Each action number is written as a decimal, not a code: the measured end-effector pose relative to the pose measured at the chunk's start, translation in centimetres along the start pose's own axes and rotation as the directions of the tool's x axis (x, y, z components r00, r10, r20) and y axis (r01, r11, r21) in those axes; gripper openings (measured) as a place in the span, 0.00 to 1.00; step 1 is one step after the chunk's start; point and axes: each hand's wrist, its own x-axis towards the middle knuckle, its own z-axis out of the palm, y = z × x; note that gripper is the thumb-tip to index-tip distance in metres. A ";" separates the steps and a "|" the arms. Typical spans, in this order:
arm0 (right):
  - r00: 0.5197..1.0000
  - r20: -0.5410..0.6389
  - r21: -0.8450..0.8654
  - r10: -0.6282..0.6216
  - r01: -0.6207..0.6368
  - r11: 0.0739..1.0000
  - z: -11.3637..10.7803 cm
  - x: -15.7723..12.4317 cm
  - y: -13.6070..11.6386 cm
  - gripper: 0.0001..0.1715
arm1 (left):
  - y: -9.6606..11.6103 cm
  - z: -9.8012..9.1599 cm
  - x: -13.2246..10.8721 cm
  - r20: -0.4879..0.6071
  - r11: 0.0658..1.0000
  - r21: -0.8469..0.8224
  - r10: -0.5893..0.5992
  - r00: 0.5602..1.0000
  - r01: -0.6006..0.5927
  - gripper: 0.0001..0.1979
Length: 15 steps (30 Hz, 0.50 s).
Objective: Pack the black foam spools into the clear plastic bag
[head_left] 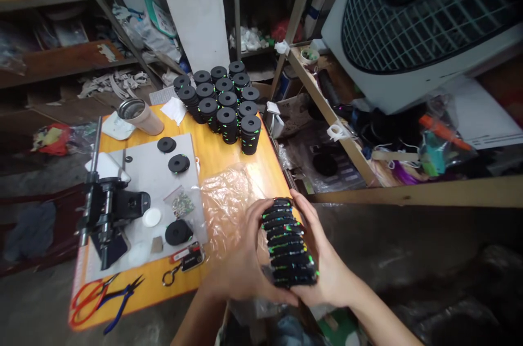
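Beyond the grip, to its right, looms a grilled fan [433, 19]; ahead-left stands a tumbler [147, 120]; leftward lie scissors [101, 287] and blue-handled pliers [128, 290].

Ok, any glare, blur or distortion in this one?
Head view, centre: glare on the tabletop and crinkled plastic; head view, upper right: the fan looks stretched, likely lens distortion; head view, left edge: shelf contents look soft; head view, lower centre: the held black stack reads fairly clearly.

Cluttered shelves [57, 67] flank a white pillar [194, 8]; a caged fan [441, 22] looms right; the floor [392, 242] is dark.
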 end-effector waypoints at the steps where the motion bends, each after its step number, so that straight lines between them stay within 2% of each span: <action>1: 0.998 0.043 0.029 0.053 -0.055 0.998 0.0 -0.4 -0.6 0.79 | 0.1 0.1 -0.6 -0.001 1.000 0.016 0.007 1.000 -0.007 0.67; 4: 0.967 0.187 0.103 0.174 -0.196 0.975 -0.1 -1.4 -1.8 0.85 | 0.1 0.3 -2.2 0.015 0.995 0.083 0.049 0.999 -0.050 0.69; 7: 0.960 0.220 0.114 0.172 -0.200 0.973 0.1 -2.2 -2.1 0.86 | 0.4 0.5 -3.3 0.038 0.979 0.177 0.091 0.995 -0.096 0.71; 11: 0.967 0.236 0.098 0.098 -0.124 0.987 0.7 -3.1 -1.7 0.88 | 0.9 0.6 -4.6 0.039 0.983 0.176 -0.055 0.998 0.047 0.77; 15: 0.958 0.276 0.090 0.074 -0.102 0.991 1.0 -3.8 -2.3 0.85 | 0.8 0.9 -5.8 0.080 0.983 0.000 -0.182 0.980 0.183 0.80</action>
